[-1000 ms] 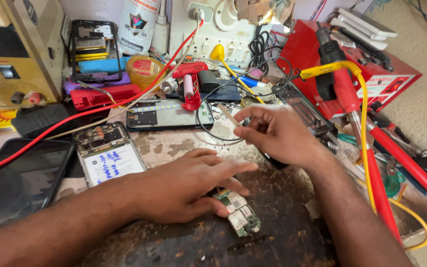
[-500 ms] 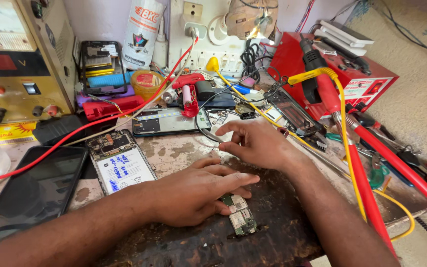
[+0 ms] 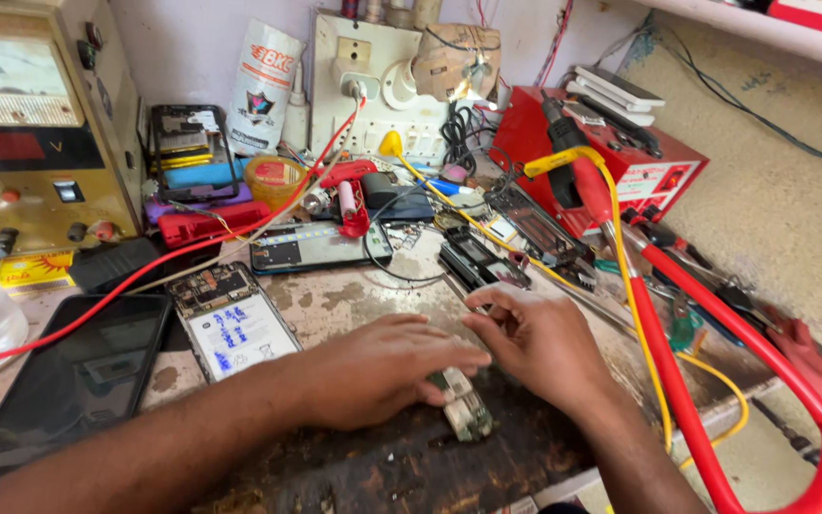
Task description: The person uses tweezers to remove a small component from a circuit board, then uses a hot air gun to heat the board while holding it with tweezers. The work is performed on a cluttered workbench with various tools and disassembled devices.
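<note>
A small green phone circuit board [image 3: 464,407] lies on the dark, stained patch of the workbench [image 3: 401,466]. My left hand [image 3: 382,369] rests flat over its near end, fingers spread and pressing down on it. Just to the right, my right hand [image 3: 535,341] hovers with fingers curled, thumb and forefinger pinched together close to the board's upper end. Whether something tiny sits between those fingertips cannot be made out.
An opened phone with its back off [image 3: 232,320] and a black phone screen [image 3: 73,376] lie at the left. Another opened phone [image 3: 321,247] lies behind. A yellow power supply [image 3: 35,143], a red station box [image 3: 611,162], and red and yellow cables [image 3: 677,381] crowd the back and right.
My right hand has drawn back from the far parts toward the circuit board, ending beside my left hand. The left hand stayed on the board. The camera view has shifted closer.
</note>
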